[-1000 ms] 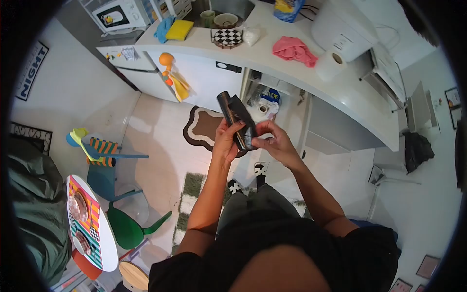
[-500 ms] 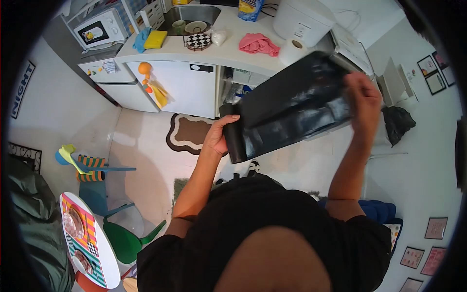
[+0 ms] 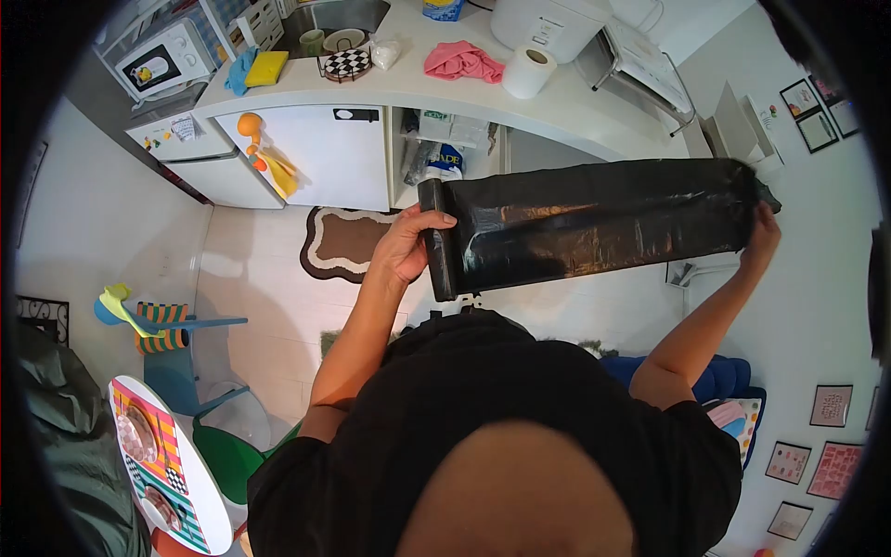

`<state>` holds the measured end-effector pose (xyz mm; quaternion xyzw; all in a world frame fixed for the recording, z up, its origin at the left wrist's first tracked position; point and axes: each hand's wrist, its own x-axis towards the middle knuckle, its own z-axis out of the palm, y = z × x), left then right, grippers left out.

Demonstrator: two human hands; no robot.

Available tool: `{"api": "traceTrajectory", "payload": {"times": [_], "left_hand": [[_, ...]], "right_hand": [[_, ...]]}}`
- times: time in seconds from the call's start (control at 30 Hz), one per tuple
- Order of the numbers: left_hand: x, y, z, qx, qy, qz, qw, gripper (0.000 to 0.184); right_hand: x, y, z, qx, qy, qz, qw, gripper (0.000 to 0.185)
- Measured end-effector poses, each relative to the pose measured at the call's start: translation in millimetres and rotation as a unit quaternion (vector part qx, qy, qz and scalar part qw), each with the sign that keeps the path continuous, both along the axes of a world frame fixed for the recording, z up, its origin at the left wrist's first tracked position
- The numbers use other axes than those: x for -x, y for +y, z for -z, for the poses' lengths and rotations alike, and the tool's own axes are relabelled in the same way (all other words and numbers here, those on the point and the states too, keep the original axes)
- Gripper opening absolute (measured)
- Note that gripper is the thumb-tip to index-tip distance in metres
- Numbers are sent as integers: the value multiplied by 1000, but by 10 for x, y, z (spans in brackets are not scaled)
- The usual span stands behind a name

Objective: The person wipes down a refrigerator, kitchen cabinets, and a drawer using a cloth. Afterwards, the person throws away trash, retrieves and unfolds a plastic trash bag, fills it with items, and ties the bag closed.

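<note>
White counter [image 3: 399, 90] ahead; my left hand [image 3: 402, 243] grips roll [image 3: 439, 239] upright, right hand [image 3: 762, 238] pinches bag [image 3: 603, 223] end, stretched rightward.

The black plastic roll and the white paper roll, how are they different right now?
The black plastic roll is in the left hand, while the white paper roll stands upright on the counter. The black plastic roll has a long sheet drawn out to the right hand; the white paper roll looks wound up. The black plastic roll is shiny, the white paper roll dull. Both are cylindrical.
</note>
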<state>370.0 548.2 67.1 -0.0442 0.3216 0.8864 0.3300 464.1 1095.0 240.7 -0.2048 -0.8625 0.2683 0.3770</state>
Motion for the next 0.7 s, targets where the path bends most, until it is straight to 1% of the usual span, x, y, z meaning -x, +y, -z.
{"api": "traceTrajectory", "payload": {"times": [0.03,0.07,0.1,0.13,0.17,0.2,0.23,0.27,0.3,0.33,0.37,0.43,0.47,0.5,0.57,0.6,0.67,0.7], "left_hand": [[-6,26,-57,2,36,-4,999,22],[-9,58,-108,2,37,-3,999,22],[-10,85,-159,4,53,8,999,26],[-20,112,-202,8,69,20,997,31],[-41,150,-240,12,68,24,997,31],[-55,200,-279,25,94,34,995,32],[-63,246,-310,37,122,45,991,33],[-70,279,-330,35,134,56,989,34],[-79,294,-375,38,136,63,988,34],[-87,298,-435,23,134,47,990,34],[-87,291,-472,9,131,29,991,33],[-6,214,-413,-1,132,17,991,32],[10,175,-380,-14,129,9,991,31],[17,164,-349,-11,129,3,992,31],[-15,201,-390,75,128,-7,989,26],[-13,222,-396,75,128,-9,989,26],[5,250,-408,125,147,-37,980,24],[14,255,-398,126,148,-38,980,24]], "right_hand": [[16,-99,32,-240,-165,162,943,33],[122,-1025,-38,-307,-200,383,848,43],[188,-1343,-62,-315,-158,343,871,44],[328,-1072,142,-304,9,75,950,39],[451,-1723,97,-187,5,-38,982,35],[524,-2234,172,-26,-38,-212,976,36],[532,-2704,228,129,-128,-325,928,39],[656,-2890,444,-26,-93,-453,886,40],[717,-3040,586,45,-181,-478,858,37],[775,-3106,661,113,-265,-500,817,33],[818,-3063,687,113,-262,-501,817,33],[905,-2968,675,222,-303,-486,789,21],[880,-2932,656,256,-281,-499,779,14],[880,-2922,638,256,-282,-505,775,14],[862,-2901,609,273,-299,-492,771,14],[884,-2864,639,273,-299,-493,770,14],[936,-2811,697,276,-275,-505,770,14],[940,-2767,684,276,-275,-506,770,14]]}}
